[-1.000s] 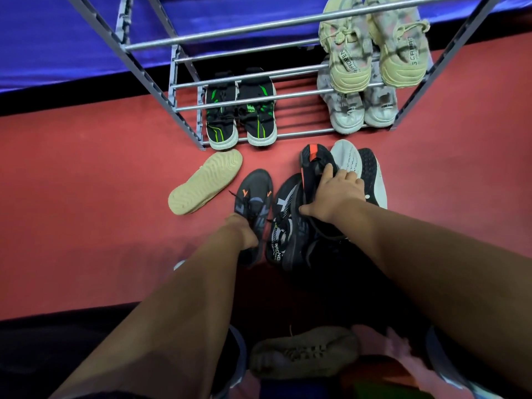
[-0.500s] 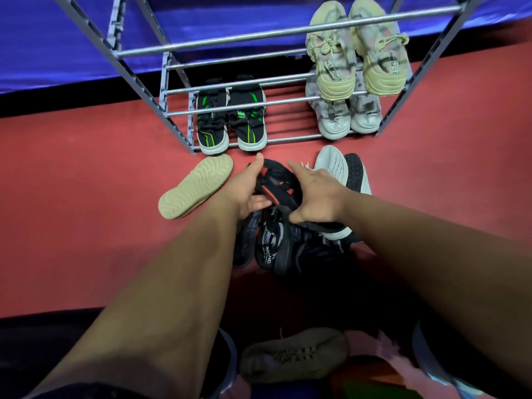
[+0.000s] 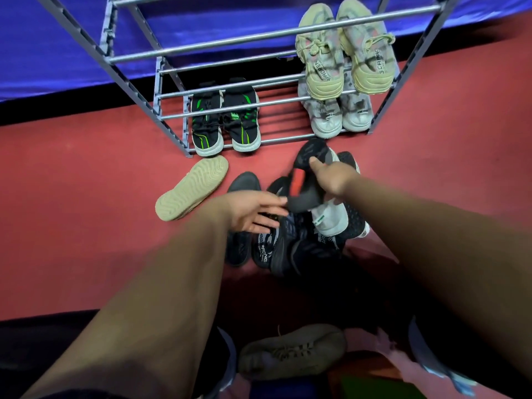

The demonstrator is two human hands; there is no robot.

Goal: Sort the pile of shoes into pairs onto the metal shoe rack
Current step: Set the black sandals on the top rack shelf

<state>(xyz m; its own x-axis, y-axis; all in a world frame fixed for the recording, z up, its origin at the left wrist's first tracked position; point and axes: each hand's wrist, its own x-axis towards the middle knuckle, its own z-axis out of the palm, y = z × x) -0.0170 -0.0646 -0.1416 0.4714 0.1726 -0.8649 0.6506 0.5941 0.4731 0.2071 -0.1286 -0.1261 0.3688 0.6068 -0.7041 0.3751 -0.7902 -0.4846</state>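
My right hand (image 3: 331, 177) grips a black shoe with an orange patch (image 3: 302, 182), sole turned up, lifted over the pile of dark shoes (image 3: 288, 240) on the red floor. My left hand (image 3: 253, 211) is spread open just left of that shoe, fingertips near its heel, above a dark shoe (image 3: 241, 182). A white-soled shoe (image 3: 331, 220) lies under the lifted one. The metal shoe rack (image 3: 161, 116) holds a black-and-green pair (image 3: 224, 125) at the bottom left, a pale grey pair (image 3: 336, 116) at the bottom right, and a yellowish pair (image 3: 345, 61) on the tier above.
A beige shoe (image 3: 191, 188) lies sole-up on the floor left of the pile. Another tan shoe (image 3: 290, 352) lies near my legs at the bottom. A blue cloth (image 3: 72, 53) hangs behind the rack. Bare red floor (image 3: 72, 197) stretches to the left and right.
My right hand has lifted the black-and-orange shoe and turned it sole-up. My left hand has let go of it and opened beside it.
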